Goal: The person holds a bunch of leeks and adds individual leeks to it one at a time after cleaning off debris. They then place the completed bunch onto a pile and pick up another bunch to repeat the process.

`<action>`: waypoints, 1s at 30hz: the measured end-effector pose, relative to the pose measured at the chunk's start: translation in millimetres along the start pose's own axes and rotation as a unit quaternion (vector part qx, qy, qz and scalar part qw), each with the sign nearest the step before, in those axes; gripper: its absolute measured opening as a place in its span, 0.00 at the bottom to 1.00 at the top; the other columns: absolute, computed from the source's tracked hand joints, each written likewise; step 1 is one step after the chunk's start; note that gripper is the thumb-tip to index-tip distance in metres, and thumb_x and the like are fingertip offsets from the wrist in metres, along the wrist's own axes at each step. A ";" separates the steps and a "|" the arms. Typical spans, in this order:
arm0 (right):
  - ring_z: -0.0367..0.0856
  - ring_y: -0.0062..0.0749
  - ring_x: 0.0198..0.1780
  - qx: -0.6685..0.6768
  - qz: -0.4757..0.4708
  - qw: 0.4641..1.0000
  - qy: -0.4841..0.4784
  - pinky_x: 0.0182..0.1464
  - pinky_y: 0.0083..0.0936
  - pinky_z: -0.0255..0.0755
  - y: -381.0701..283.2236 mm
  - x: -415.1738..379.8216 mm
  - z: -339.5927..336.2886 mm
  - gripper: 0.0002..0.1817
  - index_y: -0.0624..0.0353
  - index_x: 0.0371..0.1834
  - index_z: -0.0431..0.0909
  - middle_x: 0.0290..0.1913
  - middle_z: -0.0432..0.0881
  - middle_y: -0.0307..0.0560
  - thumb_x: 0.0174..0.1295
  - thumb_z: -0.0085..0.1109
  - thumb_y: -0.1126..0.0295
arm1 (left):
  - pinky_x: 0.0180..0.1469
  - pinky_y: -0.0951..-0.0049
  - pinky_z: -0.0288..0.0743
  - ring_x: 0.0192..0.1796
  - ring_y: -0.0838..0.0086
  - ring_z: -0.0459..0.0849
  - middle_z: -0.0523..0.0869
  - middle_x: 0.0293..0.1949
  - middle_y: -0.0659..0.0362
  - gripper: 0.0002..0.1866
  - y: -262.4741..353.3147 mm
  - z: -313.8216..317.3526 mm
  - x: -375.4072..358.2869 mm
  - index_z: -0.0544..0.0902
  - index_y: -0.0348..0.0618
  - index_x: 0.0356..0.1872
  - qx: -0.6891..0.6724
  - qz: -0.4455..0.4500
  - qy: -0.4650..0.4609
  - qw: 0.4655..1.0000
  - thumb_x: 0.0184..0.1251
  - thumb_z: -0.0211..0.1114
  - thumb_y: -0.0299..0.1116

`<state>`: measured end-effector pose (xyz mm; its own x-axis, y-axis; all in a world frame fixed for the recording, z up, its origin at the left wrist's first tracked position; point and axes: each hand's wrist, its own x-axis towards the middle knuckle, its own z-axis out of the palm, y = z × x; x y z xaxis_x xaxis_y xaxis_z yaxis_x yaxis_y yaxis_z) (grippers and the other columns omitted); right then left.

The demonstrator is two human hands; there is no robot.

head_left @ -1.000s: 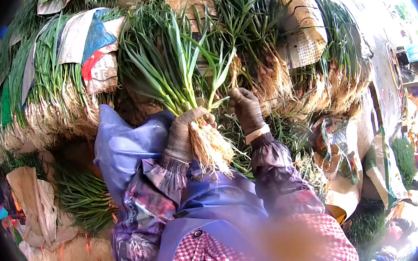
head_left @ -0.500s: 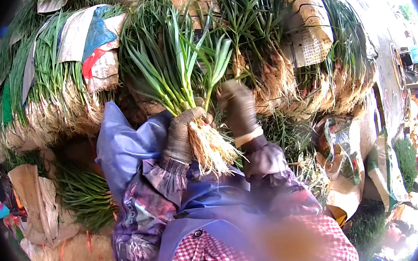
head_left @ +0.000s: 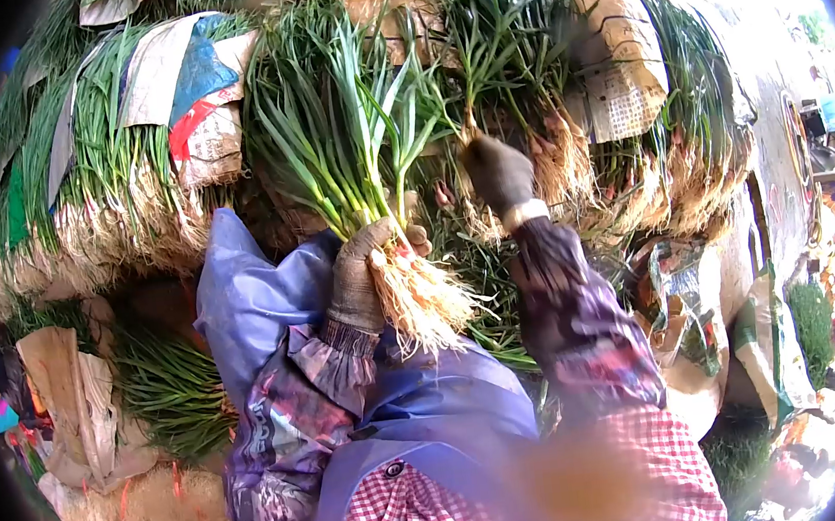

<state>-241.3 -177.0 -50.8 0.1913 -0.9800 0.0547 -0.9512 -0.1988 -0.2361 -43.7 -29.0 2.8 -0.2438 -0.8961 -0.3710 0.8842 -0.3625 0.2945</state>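
Note:
My left hand [head_left: 355, 279], in a dirty brown glove, is wrapped round a bunch of young garlic plants [head_left: 360, 181] just above the roots. Their flat green leaves point up and away from me, and pale stringy roots [head_left: 429, 305] hang below the fist, over the blue apron [head_left: 450, 388]. My gloved right hand [head_left: 499, 170] is closed at the stem base of a garlic plant [head_left: 471, 120] at the front of the heap. Its fingertips are partly hidden. Reddish bulbs show beside that hand.
Rows of rooted garlic bundles [head_left: 150, 201] are stacked ahead, partly covered by sacking [head_left: 619, 55] and white and blue sheets [head_left: 188, 72]. More leaves [head_left: 173, 384] lie at lower left, by a tied root bundle [head_left: 165, 511]. Torn sacks [head_left: 772, 337] stand at right.
My right hand has moved from beside the bunch out to the right and forward, onto a plant in the heap. The left hand keeps its hold on the bunch.

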 end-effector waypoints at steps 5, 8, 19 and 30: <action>0.76 0.26 0.19 -0.069 0.023 0.991 -0.114 0.20 0.29 0.70 40.5 -105.5 1.9 0.10 0.48 0.29 0.79 0.19 0.77 0.39 0.63 0.57 0.58 | 0.51 0.67 0.77 0.42 0.66 0.83 0.84 0.36 0.53 0.23 1.0 -0.5 1.6 0.76 0.30 0.50 -0.001 0.023 -0.038 0.999 0.62 0.62 0.39; 0.79 0.29 0.20 -0.202 -0.178 0.935 -0.230 0.21 0.32 0.71 77.9 -155.8 32.6 0.09 0.45 0.33 0.81 0.21 0.79 0.39 0.63 0.55 0.57 | 0.60 0.63 0.71 0.49 0.63 0.80 0.83 0.42 0.48 0.20 -1.6 -3.5 3.0 0.77 0.30 0.47 -0.009 0.027 -0.029 0.999 0.62 0.61 0.38; 0.82 0.38 0.29 0.135 0.115 0.984 -0.012 0.34 0.31 0.75 26.6 -34.7 13.3 0.12 0.51 0.39 0.81 0.31 0.84 0.45 0.57 0.64 0.59 | 0.68 0.59 0.65 0.64 0.57 0.72 0.79 0.52 0.42 0.17 -6.9 -4.3 11.0 0.76 0.29 0.46 -0.032 0.013 -0.028 0.999 0.64 0.60 0.33; 0.81 0.27 0.32 0.512 0.026 0.837 -0.190 0.38 0.22 0.79 -39.5 -93.0 -50.6 0.21 0.59 0.51 0.78 0.36 0.84 0.45 0.60 0.63 0.56 | 0.44 0.65 0.79 0.38 0.65 0.83 0.84 0.40 0.50 0.14 -3.7 -5.9 4.0 0.79 0.36 0.41 0.053 -0.006 0.038 0.998 0.63 0.61 0.37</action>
<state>-233.7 -77.7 2.5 0.4052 -0.8799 -0.2484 -0.2921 0.1328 -0.9471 -45.6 -29.7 -5.0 -0.2187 -0.8711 -0.4398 0.8338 -0.4010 0.3795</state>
